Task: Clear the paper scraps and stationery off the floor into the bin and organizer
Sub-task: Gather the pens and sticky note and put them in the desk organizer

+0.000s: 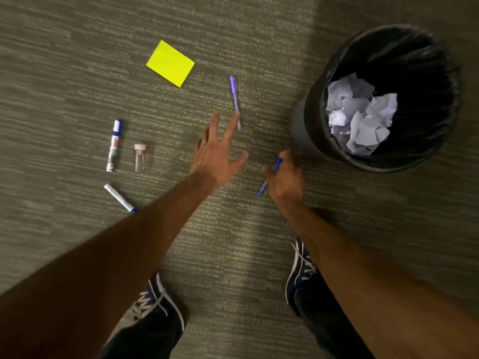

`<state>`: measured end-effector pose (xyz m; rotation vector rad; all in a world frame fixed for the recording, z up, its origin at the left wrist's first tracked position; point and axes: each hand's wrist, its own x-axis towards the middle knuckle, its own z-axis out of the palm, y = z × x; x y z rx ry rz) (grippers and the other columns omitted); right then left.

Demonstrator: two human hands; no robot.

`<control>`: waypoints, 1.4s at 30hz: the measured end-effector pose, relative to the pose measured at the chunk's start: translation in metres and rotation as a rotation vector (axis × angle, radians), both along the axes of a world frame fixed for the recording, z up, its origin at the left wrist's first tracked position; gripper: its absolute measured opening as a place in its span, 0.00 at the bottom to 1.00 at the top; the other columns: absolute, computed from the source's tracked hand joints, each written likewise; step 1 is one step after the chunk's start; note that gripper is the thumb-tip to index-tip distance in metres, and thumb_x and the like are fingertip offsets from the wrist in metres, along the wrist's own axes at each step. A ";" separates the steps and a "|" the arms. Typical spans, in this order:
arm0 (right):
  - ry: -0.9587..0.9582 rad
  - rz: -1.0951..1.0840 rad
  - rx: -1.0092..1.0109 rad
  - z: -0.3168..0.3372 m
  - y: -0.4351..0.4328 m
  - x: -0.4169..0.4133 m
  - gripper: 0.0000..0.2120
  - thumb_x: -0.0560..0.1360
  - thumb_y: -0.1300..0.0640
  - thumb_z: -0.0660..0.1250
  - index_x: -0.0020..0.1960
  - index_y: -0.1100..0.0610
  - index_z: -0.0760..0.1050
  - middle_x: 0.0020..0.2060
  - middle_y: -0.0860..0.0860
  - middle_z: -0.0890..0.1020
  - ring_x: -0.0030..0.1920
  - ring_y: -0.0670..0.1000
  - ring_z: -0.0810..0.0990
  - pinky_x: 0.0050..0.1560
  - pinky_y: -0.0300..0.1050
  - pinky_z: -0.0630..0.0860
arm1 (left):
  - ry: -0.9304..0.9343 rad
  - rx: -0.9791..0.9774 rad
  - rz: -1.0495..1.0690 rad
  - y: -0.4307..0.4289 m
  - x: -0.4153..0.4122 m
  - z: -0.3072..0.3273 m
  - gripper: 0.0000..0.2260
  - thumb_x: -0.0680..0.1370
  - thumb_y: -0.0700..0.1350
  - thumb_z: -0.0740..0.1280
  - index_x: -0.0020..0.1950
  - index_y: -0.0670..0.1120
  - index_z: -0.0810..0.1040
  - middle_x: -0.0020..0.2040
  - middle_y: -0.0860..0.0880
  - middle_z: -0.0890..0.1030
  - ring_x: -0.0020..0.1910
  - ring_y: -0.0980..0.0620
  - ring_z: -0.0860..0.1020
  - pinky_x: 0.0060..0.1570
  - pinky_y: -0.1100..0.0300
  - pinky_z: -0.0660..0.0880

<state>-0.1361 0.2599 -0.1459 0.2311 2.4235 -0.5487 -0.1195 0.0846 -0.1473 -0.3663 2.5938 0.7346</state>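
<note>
Looking down on a ribbed, grey-green carpet floor (64, 73), blurred.

Far left of the bin (308, 130), well apart from it: two cylindrical markers, white barrels, blue caps.
- upright marker (114, 145): long axis runs top to bottom of frame, cap at the far end.
- slanted marker (119, 198): just below it, diagonal, blue end at lower right, partly under the left forearm.
- beside them, bin-ward: one small clear tube (139, 158) with a pale pink cap, lying the same way as the upright marker.

Further toward the bin, higher in frame: one flat rectangular sticky pad (170, 64), bright yellow, corners turned diamond-wise.

Pens, two, both slim plastic:
- purple pen (235, 101), left of the bin, near-vertical axis, clip end farthest away.
- blue pen (262, 189), gripped in the right hand (285, 177) just beside the bin's base, axis slanting from lower left up toward the bin.

The left hand (216, 156) holds nothing, fingers spread wide; one fingertip overlaps the purple pen's lower half, contact uncertain.

The bin is round and black with a glossy pleated liner, and holds crumpled white paper (360, 112). Two dark laced shoes (153, 301) below.
</note>
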 end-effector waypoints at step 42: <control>-0.122 -0.217 -0.724 0.054 -0.140 -0.109 0.14 0.75 0.70 0.70 0.59 0.60 0.78 0.38 0.58 0.82 0.37 0.55 0.82 0.40 0.52 0.83 | -0.168 1.059 0.858 -0.076 -0.033 0.047 0.04 0.82 0.37 0.62 0.50 0.44 0.74 0.53 0.40 0.85 0.50 0.40 0.85 0.49 0.45 0.81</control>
